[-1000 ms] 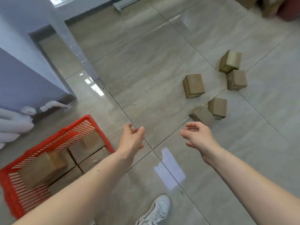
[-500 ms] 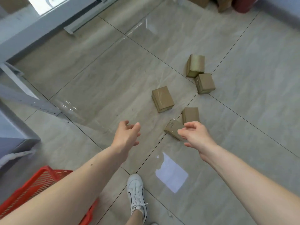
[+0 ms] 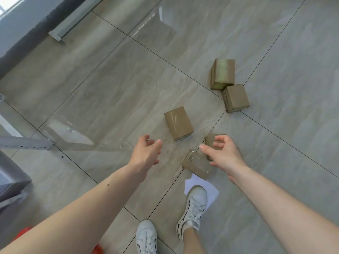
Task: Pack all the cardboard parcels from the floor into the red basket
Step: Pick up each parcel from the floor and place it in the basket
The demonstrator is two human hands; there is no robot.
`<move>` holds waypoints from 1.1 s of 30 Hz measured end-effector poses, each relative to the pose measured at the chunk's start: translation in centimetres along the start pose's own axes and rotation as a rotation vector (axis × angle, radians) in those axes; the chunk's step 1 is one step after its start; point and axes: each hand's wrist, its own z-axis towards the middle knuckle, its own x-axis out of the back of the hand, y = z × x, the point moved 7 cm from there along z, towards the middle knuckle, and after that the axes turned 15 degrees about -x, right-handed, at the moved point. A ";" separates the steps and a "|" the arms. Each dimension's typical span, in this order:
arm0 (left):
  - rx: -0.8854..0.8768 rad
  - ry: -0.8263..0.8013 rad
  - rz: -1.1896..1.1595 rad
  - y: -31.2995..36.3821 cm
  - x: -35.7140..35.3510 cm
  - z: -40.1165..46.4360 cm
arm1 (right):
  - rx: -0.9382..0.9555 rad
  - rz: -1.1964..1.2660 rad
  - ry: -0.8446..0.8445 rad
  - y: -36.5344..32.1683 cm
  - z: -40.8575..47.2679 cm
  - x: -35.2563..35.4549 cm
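Observation:
Several brown cardboard parcels lie on the tiled floor. The nearest parcel (image 3: 197,165) is tilted just ahead of my feet, and a second parcel (image 3: 211,139) is partly hidden behind my right hand (image 3: 222,155). That hand hovers over these two with its fingers spread and holds nothing. My left hand (image 3: 146,153) is open and empty, left of the nearest parcel. A middle parcel (image 3: 178,122) lies beyond both hands. Two more parcels (image 3: 222,73) (image 3: 236,98) sit farther right. Only bits of the red basket (image 3: 23,232) show at the bottom left, behind my left arm.
My two white shoes (image 3: 146,237) (image 3: 194,206) stand on the tiles near a bright patch of light (image 3: 211,189). A grey metal frame leg (image 3: 25,143) and a grey cabinet (image 3: 11,178) are at the left. A wall base with a metal rail (image 3: 73,21) runs along the top left.
I have stepped toward the parcels, so they are closer and the basket has slid almost out of view. Both hands have reached forward, and the right hand now spreads over the two nearest parcels.

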 end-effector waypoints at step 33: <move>0.011 -0.076 0.089 -9.1 -9.6 25.1 | -0.218 0.011 -0.155 -1.7 25.3 -11.0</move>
